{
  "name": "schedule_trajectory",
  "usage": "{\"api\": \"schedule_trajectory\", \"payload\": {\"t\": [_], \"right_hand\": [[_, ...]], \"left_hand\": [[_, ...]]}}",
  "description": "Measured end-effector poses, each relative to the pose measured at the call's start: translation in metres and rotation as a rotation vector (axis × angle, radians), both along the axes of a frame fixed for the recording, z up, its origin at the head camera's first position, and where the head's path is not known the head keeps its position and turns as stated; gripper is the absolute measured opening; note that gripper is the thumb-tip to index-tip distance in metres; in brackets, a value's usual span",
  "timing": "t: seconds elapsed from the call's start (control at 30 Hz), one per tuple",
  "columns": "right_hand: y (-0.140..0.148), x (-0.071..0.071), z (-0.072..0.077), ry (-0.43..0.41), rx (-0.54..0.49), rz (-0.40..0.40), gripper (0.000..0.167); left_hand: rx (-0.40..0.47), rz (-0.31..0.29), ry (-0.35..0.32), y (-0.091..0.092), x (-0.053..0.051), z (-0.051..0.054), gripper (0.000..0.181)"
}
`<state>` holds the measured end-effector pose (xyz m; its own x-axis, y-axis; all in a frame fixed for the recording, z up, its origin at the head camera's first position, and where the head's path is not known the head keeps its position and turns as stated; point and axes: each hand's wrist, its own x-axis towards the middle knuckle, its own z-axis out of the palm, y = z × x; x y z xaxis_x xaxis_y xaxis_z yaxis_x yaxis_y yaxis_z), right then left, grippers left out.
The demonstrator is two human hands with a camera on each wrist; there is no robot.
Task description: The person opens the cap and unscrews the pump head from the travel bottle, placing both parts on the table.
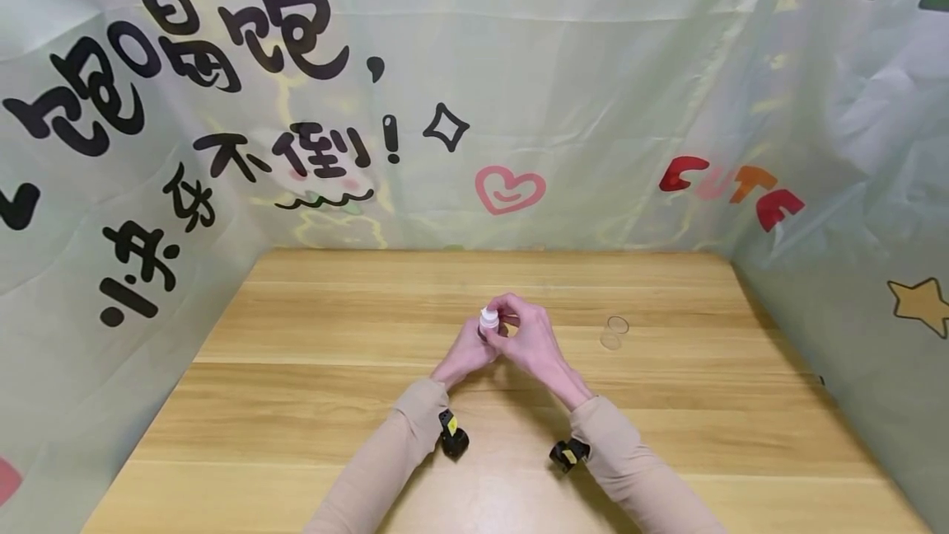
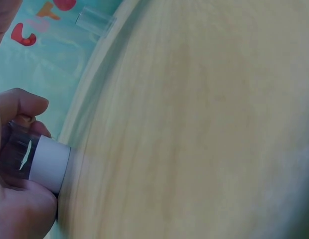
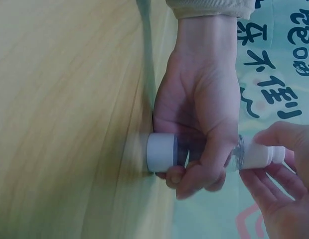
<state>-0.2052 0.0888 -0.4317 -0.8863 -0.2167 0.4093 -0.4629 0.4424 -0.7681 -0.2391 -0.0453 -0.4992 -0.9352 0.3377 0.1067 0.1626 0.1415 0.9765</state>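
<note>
Above the table's middle, my left hand [image 1: 469, 350] grips a small clear bottle with a white base [image 3: 162, 152]. Its fingers wrap the see-through body, so most of that part is hidden. My right hand [image 1: 535, 343] pinches the bottle's white pump top [image 3: 255, 153] between thumb and fingers. In the head view the bottle's white top [image 1: 488, 318] points up between both hands. From the left wrist, the base [image 2: 50, 162] shows below the left palm, held off the table. A clear cylindrical cap [image 1: 614, 334] stands on the table to the right of the hands.
The wooden table [image 1: 311, 419] reaches back to a printed fabric wall [image 1: 608, 105], with fabric on the left and right sides too. A small black camera is strapped on each wrist, the left one [image 1: 454, 435] and the right one [image 1: 569, 455].
</note>
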Motion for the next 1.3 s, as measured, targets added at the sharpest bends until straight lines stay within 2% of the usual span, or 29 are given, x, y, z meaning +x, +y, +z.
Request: {"api": "schedule_trajectory", "payload": {"t": [0.13, 0.23, 0.37, 0.47, 0.63, 0.77, 0.93, 1.03, 1.2, 1.3], "right_hand": [[0.001, 0.000, -0.001, 0.044, 0.045, 0.019, 0.038], [0.000, 0.001, -0.003, 0.097, 0.084, -0.007, 0.039], [-0.001, 0.001, -0.005, 0.142, 0.075, -0.028, 0.034], [-0.001, 0.001, -0.006, 0.164, 0.066, -0.003, 0.030], [-0.002, 0.000, -0.008, 0.156, 0.107, 0.034, 0.042], [-0.004, -0.001, -0.011, 0.168, 0.115, 0.026, 0.042], [-0.003, -0.001, -0.010, 0.166, 0.108, 0.055, 0.047], [-0.002, -0.001, -0.010, 0.156, 0.094, 0.028, 0.042], [-0.001, 0.000, -0.010, 0.203, 0.088, 0.014, 0.035], [0.000, 0.001, -0.010, 0.213, 0.086, 0.018, 0.039]], "left_hand": [[-0.005, -0.009, 0.018, 0.000, -0.001, -0.001, 0.020], [-0.010, -0.017, 0.039, 0.000, -0.002, -0.001, 0.017], [-0.014, -0.009, 0.043, 0.000, 0.000, -0.001, 0.018], [-0.008, -0.003, 0.035, 0.000, 0.001, 0.000, 0.017], [0.045, -0.031, 0.026, 0.000, 0.001, 0.000, 0.015], [0.060, -0.038, 0.041, 0.000, -0.001, 0.000, 0.014], [0.073, -0.046, 0.050, 0.000, -0.002, -0.001, 0.010], [0.053, -0.044, 0.029, 0.000, -0.002, 0.000, 0.011], [0.048, -0.030, 0.000, 0.001, -0.004, 0.000, 0.012], [0.056, -0.031, 0.018, 0.001, -0.003, -0.001, 0.009]]}}
